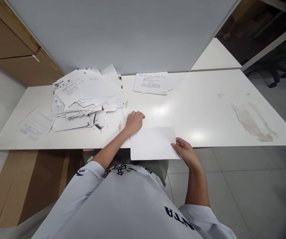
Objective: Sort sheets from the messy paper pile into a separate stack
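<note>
A blank white sheet of paper lies at the front edge of the white table, its near part reaching past that edge toward my body. My right hand pinches the sheet's right edge, thumb on top and fingers bent. At the upper left corner of the sheet, my left hand rests on the tabletop with its fingers curled together. Nothing shows in its grip, and the undersides of its fingers are hidden. Whether the paper is one sheet or several, I cannot tell.
A large untidy heap of papers covers the left of the table. A smaller printed stack lies by the grey partition. One printed sheet is at far left. Cardboard boxes stand below.
</note>
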### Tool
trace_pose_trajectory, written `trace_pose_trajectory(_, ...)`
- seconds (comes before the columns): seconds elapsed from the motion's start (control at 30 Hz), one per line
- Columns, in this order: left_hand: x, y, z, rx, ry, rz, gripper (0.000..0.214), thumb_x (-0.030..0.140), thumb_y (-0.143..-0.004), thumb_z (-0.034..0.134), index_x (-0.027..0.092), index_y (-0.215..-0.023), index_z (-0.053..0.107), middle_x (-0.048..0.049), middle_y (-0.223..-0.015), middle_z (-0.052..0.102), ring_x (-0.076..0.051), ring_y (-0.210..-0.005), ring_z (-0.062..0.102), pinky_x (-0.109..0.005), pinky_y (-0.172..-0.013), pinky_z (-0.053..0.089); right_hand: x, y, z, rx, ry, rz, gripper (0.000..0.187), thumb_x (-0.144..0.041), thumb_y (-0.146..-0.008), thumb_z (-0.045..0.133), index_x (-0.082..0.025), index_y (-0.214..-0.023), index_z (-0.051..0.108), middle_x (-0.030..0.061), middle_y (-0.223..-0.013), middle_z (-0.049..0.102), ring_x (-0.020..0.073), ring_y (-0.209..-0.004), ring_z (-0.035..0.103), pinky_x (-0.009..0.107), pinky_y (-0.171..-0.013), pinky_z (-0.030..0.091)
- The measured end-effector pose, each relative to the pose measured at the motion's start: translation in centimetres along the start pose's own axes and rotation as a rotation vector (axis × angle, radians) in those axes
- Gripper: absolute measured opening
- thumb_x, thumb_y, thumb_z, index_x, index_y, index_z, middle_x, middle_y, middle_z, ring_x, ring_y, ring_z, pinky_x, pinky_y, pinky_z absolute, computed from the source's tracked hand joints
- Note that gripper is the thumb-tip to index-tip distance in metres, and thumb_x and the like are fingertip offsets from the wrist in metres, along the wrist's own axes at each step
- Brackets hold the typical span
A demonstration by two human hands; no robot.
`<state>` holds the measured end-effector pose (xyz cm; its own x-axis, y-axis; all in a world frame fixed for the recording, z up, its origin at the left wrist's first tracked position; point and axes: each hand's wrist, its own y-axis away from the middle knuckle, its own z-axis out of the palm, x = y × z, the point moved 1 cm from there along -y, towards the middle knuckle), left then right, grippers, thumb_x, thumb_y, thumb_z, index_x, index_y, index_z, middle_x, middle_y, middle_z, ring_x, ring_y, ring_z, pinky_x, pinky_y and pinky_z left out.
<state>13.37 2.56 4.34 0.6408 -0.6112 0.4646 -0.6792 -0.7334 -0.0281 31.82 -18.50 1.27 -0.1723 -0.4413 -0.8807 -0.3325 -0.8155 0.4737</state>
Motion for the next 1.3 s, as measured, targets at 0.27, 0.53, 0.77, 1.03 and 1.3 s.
trace_pose_trajectory(0.27,0.0,0.3,0.8,0.046,-0.052,0.041,0.041,-0.003,-0.084,0.04,0.021,-0.106,0.064,-0.0042,-0.117,0.066,-0.022,-0.108,0.052,-0.039,-0.096,0.039,0.5,-0.5,-0.6,-0.001,-0.005,0.007,0.029,-0.044,-0.074,0.072,-0.025,-0.095,0.065,0.0007,-0.083,0.071,0.0187,-0.074,0.065,0.027,-0.066,0.051)
trace_pose_trajectory(0.53,-0.2,-0.3,-0.5,-0.045,-0.064,-0.037,0.029,0.018,-0.093,0.041,0.019,-0.103,0.068,-0.0078,-0.115,0.066,-0.028,-0.106,0.054,-0.043,-0.092,0.043,-0.1,-0.4,0.3,-0.027,0.116,-0.072,0.044,-0.057,-0.072,0.07,-0.021,-0.098,0.065,0.0052,-0.085,0.073,0.0244,-0.076,0.067,0.031,-0.063,0.051)
trace_pose_trajectory(0.77,-1.1,-0.1,-1.2,-0.064,0.23,-0.112,0.027,0.027,-0.093,0.043,0.024,-0.095,0.07,-0.0034,-0.103,0.073,-0.027,-0.111,0.058,-0.043,-0.097,0.045,-4.9,-2.5,-7.6,0.206,0.211,-0.195,0.04,-0.051,-0.069,0.075,-0.021,-0.093,0.065,0.0008,-0.071,0.064,0.0176,-0.062,0.059,0.025,-0.05,0.045)
trace_pose_trajectory(1.03,-3.7,3.8,-1.9,0.465,0.577,-0.086,0.021,0.026,-0.091,0.048,0.024,-0.098,0.067,-0.0048,-0.115,0.068,-0.022,-0.127,0.053,-0.047,-0.118,0.03,-15.4,-20.1,-2.8,0.512,0.166,-0.433,0.03,-0.042,-0.068,0.068,-0.024,-0.083,0.05,-0.0068,-0.061,0.044,0.0128,-0.06,0.049,0.026,-0.058,0.046)
trace_pose_trajectory(1.3,-5.2,10.4,-1.1,0.554,0.606,-0.216,0.028,0.033,-0.094,0.04,0.025,-0.084,0.065,-0.0065,-0.094,0.068,-0.023,-0.101,0.064,-0.04,-0.091,0.052,-15.4,-26.4,3.6,0.623,0.445,-0.609,0.063,-0.035,-0.08,0.056,-0.01,-0.135,0.043,0.024,-0.148,0.033,0.0336,-0.129,0.036,0.048,-0.108,0.024)
